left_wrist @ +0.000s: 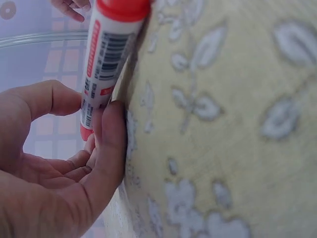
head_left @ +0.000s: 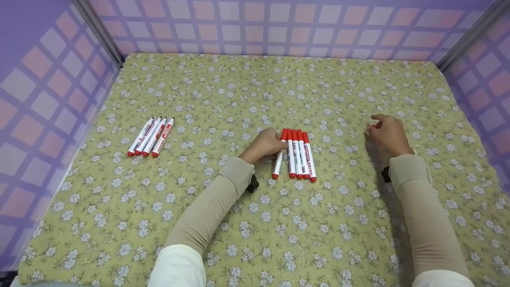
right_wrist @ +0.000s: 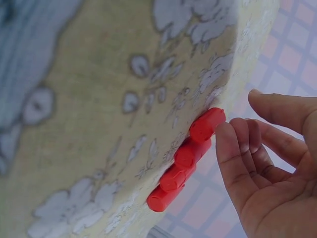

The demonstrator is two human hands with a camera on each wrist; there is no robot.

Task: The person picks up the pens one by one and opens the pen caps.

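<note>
Resting on the flowered cloth (head_left: 255, 239), the left hand (head_left: 263, 146) lies against the leftmost marker (head_left: 279, 157) of a group of five red-capped markers (head_left: 299, 155) near the middle of the table. From the left wrist view, its fingers (left_wrist: 106, 144) touch the side of that marker (left_wrist: 106, 59) and the thumb curves above it, so the hand looks loosely closed around the barrel rather than clamped hard. This one marker sits slightly askew, its lower end angled away from the other four, which lie side by side and touching.

Off to the right, the right hand (head_left: 388, 135) hovers above the cloth, apart from the markers. Its fingers (right_wrist: 233, 163) are relaxed and gently curved, holding nothing, though the right wrist view shows the red caps (right_wrist: 190, 153) in a row close by its fingertips.

Well apart on the left side of the cloth lie four more markers (head_left: 151, 136), side by side, tilted the same way. Purple checked walls (head_left: 279, 24) stand around the table.
</note>
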